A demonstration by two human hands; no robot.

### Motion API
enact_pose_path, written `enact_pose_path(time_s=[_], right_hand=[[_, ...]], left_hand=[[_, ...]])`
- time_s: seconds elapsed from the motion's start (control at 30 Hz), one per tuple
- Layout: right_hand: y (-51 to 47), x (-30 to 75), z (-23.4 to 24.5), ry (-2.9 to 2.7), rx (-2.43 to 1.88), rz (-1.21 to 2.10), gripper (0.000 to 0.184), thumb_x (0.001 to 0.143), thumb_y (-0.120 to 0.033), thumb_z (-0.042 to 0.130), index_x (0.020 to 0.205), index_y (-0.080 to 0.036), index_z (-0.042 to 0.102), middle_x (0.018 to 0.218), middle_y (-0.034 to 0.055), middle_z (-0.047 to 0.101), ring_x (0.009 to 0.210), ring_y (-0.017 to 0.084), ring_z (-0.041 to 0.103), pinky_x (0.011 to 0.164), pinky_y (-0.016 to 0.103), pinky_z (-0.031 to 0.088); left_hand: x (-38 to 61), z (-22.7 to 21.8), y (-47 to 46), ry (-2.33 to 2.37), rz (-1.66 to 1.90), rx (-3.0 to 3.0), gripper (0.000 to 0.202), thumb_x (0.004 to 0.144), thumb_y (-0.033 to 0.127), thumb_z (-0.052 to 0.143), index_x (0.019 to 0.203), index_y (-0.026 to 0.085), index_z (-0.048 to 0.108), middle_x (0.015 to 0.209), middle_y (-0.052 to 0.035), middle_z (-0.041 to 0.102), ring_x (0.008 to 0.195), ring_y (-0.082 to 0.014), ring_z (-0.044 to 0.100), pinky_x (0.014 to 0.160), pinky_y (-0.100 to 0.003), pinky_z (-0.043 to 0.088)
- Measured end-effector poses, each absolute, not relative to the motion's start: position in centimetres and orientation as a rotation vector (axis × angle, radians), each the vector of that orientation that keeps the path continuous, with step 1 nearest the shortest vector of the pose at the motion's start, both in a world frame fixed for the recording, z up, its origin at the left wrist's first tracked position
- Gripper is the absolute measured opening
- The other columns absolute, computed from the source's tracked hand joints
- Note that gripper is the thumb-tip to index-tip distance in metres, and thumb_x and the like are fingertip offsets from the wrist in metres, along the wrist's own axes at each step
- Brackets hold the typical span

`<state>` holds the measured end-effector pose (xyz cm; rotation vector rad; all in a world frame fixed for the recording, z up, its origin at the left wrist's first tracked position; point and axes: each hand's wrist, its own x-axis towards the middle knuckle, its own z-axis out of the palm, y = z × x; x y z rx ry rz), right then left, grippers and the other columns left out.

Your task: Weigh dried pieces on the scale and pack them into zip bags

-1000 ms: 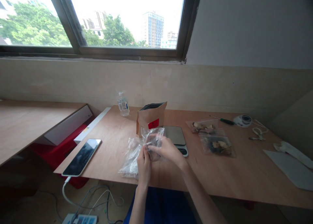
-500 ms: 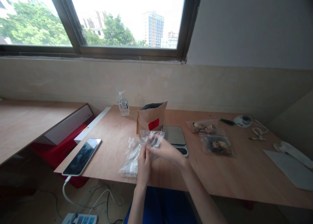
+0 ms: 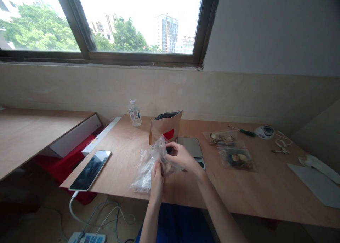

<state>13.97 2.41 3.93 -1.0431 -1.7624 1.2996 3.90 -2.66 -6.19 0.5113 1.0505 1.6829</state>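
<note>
Beside the scale (image 3: 190,147), the left hand (image 3: 156,178) grips a bag (image 3: 167,168); the right hand (image 3: 183,158) seems to pinch a dark piece (image 3: 169,150)

Held clear bag (image 3: 162,151) partly behind the right hand (image 3: 183,158) — power strip (image 3: 92,238) cropped at the bottom edge

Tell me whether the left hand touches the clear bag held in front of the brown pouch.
Touching: the head view shows the left hand with its thumb against the clear bag, no gap between them.
</note>
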Motion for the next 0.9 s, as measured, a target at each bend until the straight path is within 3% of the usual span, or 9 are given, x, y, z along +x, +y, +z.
enact_pose_path(time_s=[0.23, 0.4, 0.6, 0.73, 0.9], right_hand=[[3.0, 15.2, 6.7, -1.57, -0.777, 1.393, 0.031, 0.07, -0.013, 0.054, 0.1, -0.015, 0.06, 0.093, 0.0061, 0.068, 0.09, 0.015, 0.063, 0.085, 0.032, 0.048], [4.6, 14.1, 7.7, -1.486, -0.755, 1.301, 0.024, 0.071, -0.017, 0.057, 0.094, -0.015, 0.061, 0.092, 0.0069, 0.068, 0.089, 0.016, 0.063, 0.085, 0.033, 0.049], [8.9, 12.7, 10.0, -1.576, -0.663, 0.82, 0.02, 0.083, -0.021, 0.045, 0.097, -0.018, 0.06, 0.104, 0.0054, 0.065, 0.099, 0.015, 0.059, 0.09, 0.029, 0.046], [11.8, 12.1, 9.9, -1.871, -0.67, 0.54, 0.027, 0.08, -0.011, 0.039, 0.091, -0.019, 0.063, 0.101, 0.0036, 0.065, 0.098, 0.015, 0.058, 0.09, 0.028, 0.043], [12.6, 12.2, 8.4, -2.042, -0.627, 0.469, 0.037, 0.078, -0.005, 0.033, 0.096, -0.018, 0.064, 0.098, 0.0054, 0.063, 0.095, 0.016, 0.057, 0.088, 0.03, 0.043]], left_hand=[[3.7, -4.2, -2.6, 0.933, 1.612, 0.393, 0.033, 0.084, 0.041, 0.05, 0.108, 0.021, 0.061, 0.109, -0.0049, 0.066, 0.109, -0.0196, 0.057, 0.094, -0.037, 0.045], [3.7, -4.0, -2.7, 0.917, 1.622, 0.383, 0.037, 0.083, 0.045, 0.051, 0.111, 0.023, 0.06, 0.117, -0.0052, 0.062, 0.11, -0.02, 0.056, 0.089, -0.034, 0.048], [3.5, -4.6, -2.8, 0.904, 1.615, 0.324, 0.038, 0.083, 0.045, 0.051, 0.11, 0.02, 0.06, 0.121, -0.0092, 0.06, 0.109, -0.0213, 0.057, 0.089, -0.034, 0.048], [3.2, -4.2, -2.9, 0.888, 1.609, 0.221, 0.033, 0.084, 0.039, 0.051, 0.109, 0.02, 0.061, 0.118, -0.0083, 0.062, 0.11, -0.0215, 0.057, 0.088, -0.034, 0.049], [3.0, -3.2, -2.8, 0.844, 1.629, 0.179, 0.029, 0.084, 0.036, 0.051, 0.103, 0.019, 0.065, 0.112, -0.0079, 0.065, 0.112, -0.0221, 0.056, 0.092, -0.036, 0.047]])
